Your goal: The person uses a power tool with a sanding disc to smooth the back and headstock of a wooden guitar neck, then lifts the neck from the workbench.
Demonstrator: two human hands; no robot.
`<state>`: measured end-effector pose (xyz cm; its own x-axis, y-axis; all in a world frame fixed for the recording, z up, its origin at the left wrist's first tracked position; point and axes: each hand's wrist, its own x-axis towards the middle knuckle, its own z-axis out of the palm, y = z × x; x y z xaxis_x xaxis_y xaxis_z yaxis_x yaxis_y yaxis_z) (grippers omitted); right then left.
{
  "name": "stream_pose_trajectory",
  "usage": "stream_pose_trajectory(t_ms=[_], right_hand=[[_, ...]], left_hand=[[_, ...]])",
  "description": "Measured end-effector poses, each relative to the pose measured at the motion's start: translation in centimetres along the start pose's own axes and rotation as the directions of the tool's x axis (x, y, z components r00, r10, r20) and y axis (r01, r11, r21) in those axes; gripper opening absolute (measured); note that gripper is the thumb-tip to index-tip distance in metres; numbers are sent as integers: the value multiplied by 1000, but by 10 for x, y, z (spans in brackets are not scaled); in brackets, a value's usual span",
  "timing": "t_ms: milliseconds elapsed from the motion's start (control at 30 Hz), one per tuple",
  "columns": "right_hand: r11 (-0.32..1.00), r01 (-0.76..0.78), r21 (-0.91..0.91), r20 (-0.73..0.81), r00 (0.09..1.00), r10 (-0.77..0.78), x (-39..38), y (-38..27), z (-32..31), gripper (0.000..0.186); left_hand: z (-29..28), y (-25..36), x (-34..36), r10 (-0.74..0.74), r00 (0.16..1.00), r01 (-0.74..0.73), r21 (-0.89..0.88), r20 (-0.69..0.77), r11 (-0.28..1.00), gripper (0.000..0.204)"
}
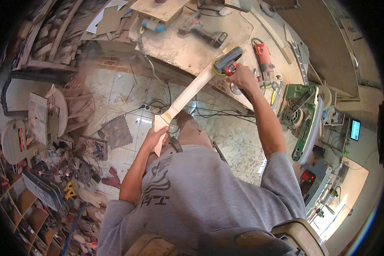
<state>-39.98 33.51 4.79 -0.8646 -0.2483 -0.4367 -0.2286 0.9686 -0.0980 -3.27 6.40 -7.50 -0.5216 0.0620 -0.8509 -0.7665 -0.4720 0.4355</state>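
A long, pale wooden piece (pixel 192 91), shaped like an instrument neck, slants from my waist up to the bench edge. My left hand (pixel 155 137) is closed around its wider, angular lower end, close to my body. At the far end, my right hand (pixel 244 78) grips a handheld power tool (pixel 228 61) with a dark grey top and red and yellow parts. That tool rests at or over the upper end of the wood, partly hiding it. Its underside and exact contact with the wood are hidden.
On the dusty workbench (pixel 175 49) lie a cordless drill (pixel 202 32) and a red corded power tool (pixel 263 57). A green-framed belt machine (pixel 305 121) stands at the right. Black cables (pixel 217 113) cross the tiled floor. Cluttered shelves (pixel 23 205) fill the lower left.
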Motion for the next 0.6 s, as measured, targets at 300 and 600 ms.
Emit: stream_pose_trajectory(t_ms=[300,600], right_hand=[[991,122,51,53,991,-124,-50,-36,32,60],[969,237,69,166,955,-246,-120,-93,60,65]], left_hand=[[2,-6,0,46,999,-46,20,10,999,31],[3,-9,0,93,994,-90,-51,51,995,27]])
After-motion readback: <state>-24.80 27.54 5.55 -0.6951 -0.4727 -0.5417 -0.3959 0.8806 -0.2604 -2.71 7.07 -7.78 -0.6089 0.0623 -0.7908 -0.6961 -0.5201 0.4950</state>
